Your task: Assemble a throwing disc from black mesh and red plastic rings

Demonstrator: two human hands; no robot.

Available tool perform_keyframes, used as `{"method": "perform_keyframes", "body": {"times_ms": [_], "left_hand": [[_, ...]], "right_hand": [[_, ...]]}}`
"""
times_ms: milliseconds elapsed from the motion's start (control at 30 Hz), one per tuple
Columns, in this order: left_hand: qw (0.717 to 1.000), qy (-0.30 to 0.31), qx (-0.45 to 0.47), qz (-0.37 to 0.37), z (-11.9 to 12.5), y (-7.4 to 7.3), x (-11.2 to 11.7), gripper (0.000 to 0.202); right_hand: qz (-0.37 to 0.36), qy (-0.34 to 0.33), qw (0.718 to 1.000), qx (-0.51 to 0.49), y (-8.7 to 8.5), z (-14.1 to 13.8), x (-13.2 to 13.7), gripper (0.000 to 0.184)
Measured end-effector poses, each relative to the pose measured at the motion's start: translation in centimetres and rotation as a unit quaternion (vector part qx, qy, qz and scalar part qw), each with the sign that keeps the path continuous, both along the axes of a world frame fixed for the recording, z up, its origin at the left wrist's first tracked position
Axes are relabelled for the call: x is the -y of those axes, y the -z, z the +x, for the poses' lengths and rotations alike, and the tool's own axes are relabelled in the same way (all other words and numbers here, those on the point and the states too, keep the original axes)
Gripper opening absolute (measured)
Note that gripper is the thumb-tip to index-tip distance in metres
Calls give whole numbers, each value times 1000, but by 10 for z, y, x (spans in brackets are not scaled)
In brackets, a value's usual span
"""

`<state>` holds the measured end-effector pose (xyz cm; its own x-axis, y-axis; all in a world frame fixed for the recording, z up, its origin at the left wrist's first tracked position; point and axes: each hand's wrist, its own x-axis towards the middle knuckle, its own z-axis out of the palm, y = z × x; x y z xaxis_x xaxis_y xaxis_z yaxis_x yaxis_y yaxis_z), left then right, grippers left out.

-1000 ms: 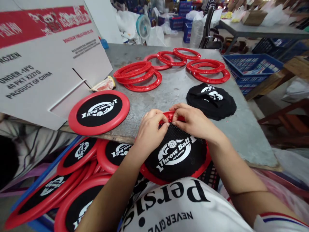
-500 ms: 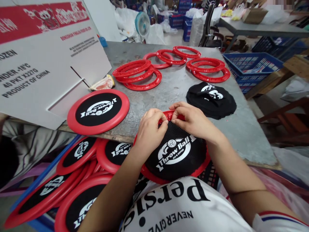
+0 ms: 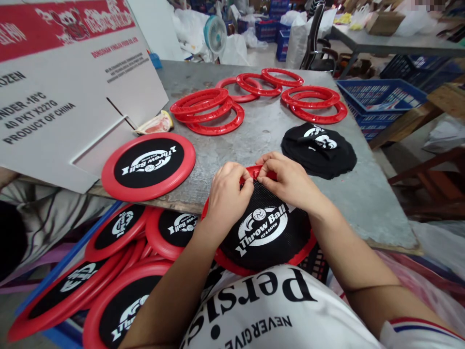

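Between my body and the table's near edge is a black mesh disc [image 3: 262, 230] printed "Throw Ball", laid over a red ring. My left hand [image 3: 231, 191] pinches the cloth edge at the far rim. Close beside it, my right hand [image 3: 285, 178] pinches the same edge, thumb and fingers pressed together. A loose, crumpled black cloth circle [image 3: 317, 151] with white print lies just beyond my right hand. On the table to the left rests a finished-looking red-rimmed disc [image 3: 148, 166] with the same print.
Several red rings [image 3: 199, 104] lie in overlapping groups on the grey metal table [image 3: 254, 126]. A large white carton [image 3: 78, 92] stands at the left. Below the table edge, several red-rimmed discs [image 3: 119, 228] are piled in a blue crate. Blue baskets [image 3: 381, 97] stand at the right.
Both hands keep their pinch at the far rim with almost no movement. The whole view has shifted very slightly.
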<state>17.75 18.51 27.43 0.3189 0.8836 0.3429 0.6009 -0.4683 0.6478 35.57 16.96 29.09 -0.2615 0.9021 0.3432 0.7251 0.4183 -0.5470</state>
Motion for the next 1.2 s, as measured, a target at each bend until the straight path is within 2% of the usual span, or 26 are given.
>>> {"method": "perform_keyframes", "body": {"times_ms": [367,567,767,900,1000,1100,1200], "left_hand": [[999,-15,-42,1,1,4,0,12],[998,12,-44,-32,-3,4,-1,12],[999,22,-42,-16,-8,4,2,12],[999,27,-16,-22,-10,3,4,13],[1000,-8,-9,-28,-10,4,4,24],[998,-32,-39,-35,-14,6,2,36],[994,-33,-85,-56,-26,11,-2,39]], "right_hand": [[-5,25,999,20,4,-5,-2,12],[-11,22,999,-20,9,2,-7,11],[-29,32,997,-57,6,5,-5,7],[-39,34,991,-127,5,5,-5,6],[-34,26,971,-235,5,11,-7,13],[5,77,952,-298,12,29,-7,25],[18,147,962,-231,32,58,4,32]]}}
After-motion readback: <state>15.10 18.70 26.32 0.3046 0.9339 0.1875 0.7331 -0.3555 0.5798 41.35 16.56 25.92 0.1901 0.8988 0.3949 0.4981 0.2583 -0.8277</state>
